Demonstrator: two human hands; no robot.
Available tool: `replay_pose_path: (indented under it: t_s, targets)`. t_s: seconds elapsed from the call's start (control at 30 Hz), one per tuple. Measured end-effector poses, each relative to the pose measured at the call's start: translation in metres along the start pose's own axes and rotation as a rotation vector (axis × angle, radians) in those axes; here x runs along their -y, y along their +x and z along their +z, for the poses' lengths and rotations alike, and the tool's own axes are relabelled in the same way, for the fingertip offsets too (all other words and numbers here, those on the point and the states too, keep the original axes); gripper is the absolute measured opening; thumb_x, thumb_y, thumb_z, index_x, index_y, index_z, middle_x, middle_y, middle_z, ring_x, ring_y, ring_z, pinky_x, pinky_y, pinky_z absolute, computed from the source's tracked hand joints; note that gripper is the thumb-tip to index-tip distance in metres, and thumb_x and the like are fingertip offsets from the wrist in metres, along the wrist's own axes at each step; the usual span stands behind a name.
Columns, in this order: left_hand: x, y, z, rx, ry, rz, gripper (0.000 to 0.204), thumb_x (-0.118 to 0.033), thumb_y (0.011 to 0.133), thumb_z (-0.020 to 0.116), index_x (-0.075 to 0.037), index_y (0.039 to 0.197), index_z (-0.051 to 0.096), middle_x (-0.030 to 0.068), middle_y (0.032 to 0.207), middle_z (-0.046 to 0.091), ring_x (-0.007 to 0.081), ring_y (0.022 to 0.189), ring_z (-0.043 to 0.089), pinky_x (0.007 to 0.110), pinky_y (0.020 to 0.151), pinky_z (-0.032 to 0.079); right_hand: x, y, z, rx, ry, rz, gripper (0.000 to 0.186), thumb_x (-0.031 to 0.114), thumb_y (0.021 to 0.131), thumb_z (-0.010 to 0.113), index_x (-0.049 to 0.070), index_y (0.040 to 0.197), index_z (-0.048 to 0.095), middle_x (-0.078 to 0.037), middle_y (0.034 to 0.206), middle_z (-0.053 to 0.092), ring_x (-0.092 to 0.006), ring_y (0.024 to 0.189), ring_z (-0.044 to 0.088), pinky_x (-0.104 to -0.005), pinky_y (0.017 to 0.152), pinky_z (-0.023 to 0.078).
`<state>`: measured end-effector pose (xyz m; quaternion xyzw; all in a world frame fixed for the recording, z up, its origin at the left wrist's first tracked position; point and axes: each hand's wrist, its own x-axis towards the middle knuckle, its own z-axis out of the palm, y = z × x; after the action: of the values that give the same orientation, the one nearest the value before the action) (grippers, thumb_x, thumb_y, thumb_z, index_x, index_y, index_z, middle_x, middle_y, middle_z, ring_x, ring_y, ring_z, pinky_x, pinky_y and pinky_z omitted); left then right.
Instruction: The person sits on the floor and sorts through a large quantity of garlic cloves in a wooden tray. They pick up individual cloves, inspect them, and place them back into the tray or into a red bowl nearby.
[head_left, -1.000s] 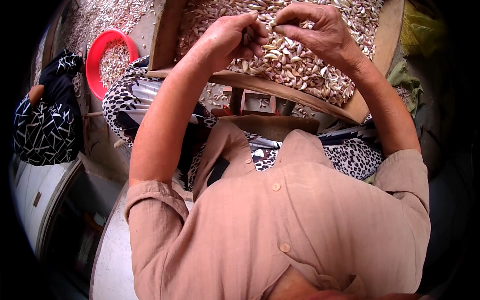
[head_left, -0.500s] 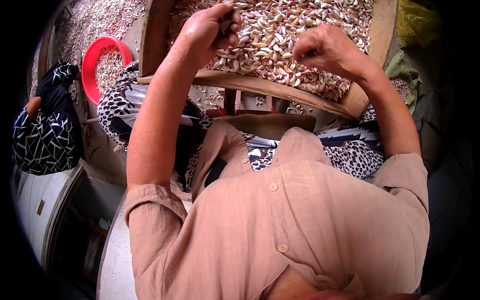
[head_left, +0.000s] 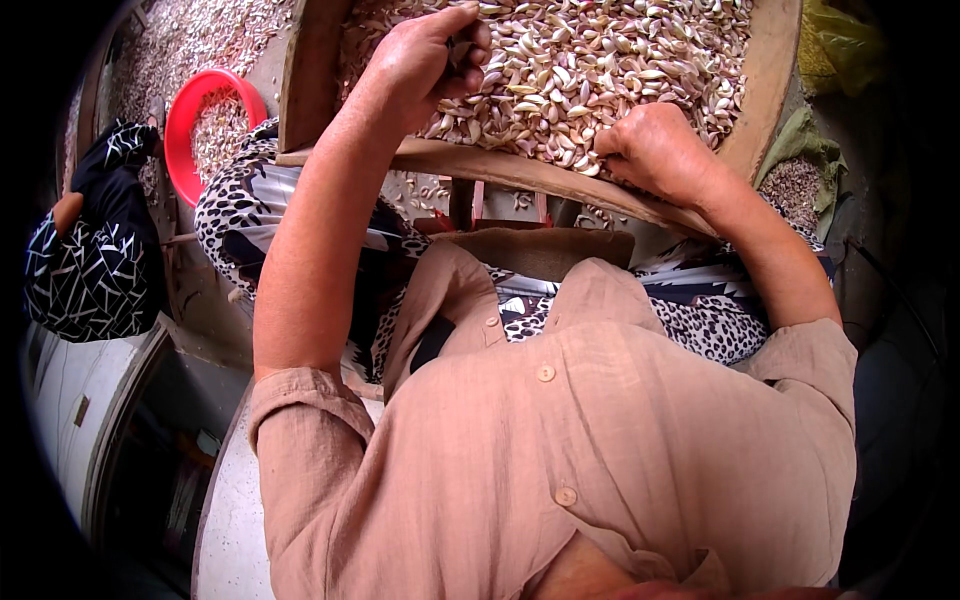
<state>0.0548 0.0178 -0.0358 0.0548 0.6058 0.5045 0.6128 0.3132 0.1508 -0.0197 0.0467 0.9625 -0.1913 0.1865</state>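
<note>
A wooden tray point(head_left: 470, 163) full of garlic cloves point(head_left: 560, 85) with whitish and purplish skins lies before me. My left hand point(head_left: 425, 62) is above its left part, thumb and fingers curled together. Something small and dark shows between those fingers, too unclear to name. Low over the cloves at the tray's near right edge is my right hand point(head_left: 660, 150), its fingers closed and bent under. Whatever it grips, if anything, is hidden by the back of the hand.
A red basin point(head_left: 180, 125) with more cloves stands on the left, beside cloves spread on the floor point(head_left: 215, 35). Next to it is a person in dark patterned clothing point(head_left: 95, 250). Green and yellow sacks point(head_left: 840, 50) lie on the right. My patterned trouser legs flank the tray.
My right hand has moved down toward me, from over the cloves to the tray's near right edge. The left hand has barely shifted and stays curled.
</note>
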Motion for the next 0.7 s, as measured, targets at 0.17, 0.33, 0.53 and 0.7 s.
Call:
replay_pose_path:
  t_s: [0.17, 0.33, 0.53, 0.7]
  targets:
    - [-0.001, -0.006, 0.011, 0.074, 0.042, -0.009, 0.035, -0.034, 0.106, 0.052, -0.008, 0.085, 0.062, 0.0013, 0.075, 0.06, 0.0112, 0.06, 0.058, 0.022, 0.05, 0.046, -0.02, 0.002, -0.028, -0.114, 0.201, 0.038, 0.007, 0.008, 0.08, 0.068, 0.011, 0.076, 0.072, -0.006, 0.074, 0.072, -0.0229, 0.067, 0.07, -0.0396, 0.068, 0.056]
    - [-0.003, -0.017, 0.027, 0.104, 0.057, -0.021, 0.033, -0.031, 0.107, 0.05, -0.007, 0.088, 0.062, 0.0015, 0.075, 0.061, 0.0125, 0.059, 0.06, 0.024, 0.054, 0.05, -0.044, 0.013, -0.071, -0.296, 0.661, 0.036, 0.01, 0.008, 0.087, 0.068, -0.001, 0.082, 0.068, 0.0, 0.07, 0.064, -0.0067, 0.065, 0.058, -0.0273, 0.062, 0.049]
    - [-0.007, -0.023, 0.033, 0.151, 0.084, -0.023, 0.034, -0.031, 0.106, 0.05, -0.007, 0.087, 0.063, 0.0015, 0.073, 0.062, 0.0118, 0.058, 0.061, 0.024, 0.051, 0.05, -0.04, 0.021, -0.091, -0.08, 1.232, 0.181, 0.014, 0.017, 0.094, 0.072, 0.003, 0.093, 0.07, 0.002, 0.079, 0.067, -0.0051, 0.069, 0.06, -0.0224, 0.064, 0.05]
    - [-0.006, -0.024, 0.033, 0.154, 0.037, -0.044, 0.033, -0.03, 0.106, 0.05, -0.006, 0.087, 0.063, 0.0023, 0.075, 0.063, 0.0117, 0.058, 0.06, 0.024, 0.054, 0.052, -0.041, 0.028, -0.091, -0.113, 1.158, 0.181, 0.013, 0.013, 0.09, 0.074, 0.001, 0.095, 0.075, 0.001, 0.078, 0.069, -0.0045, 0.068, 0.061, -0.0213, 0.062, 0.05]
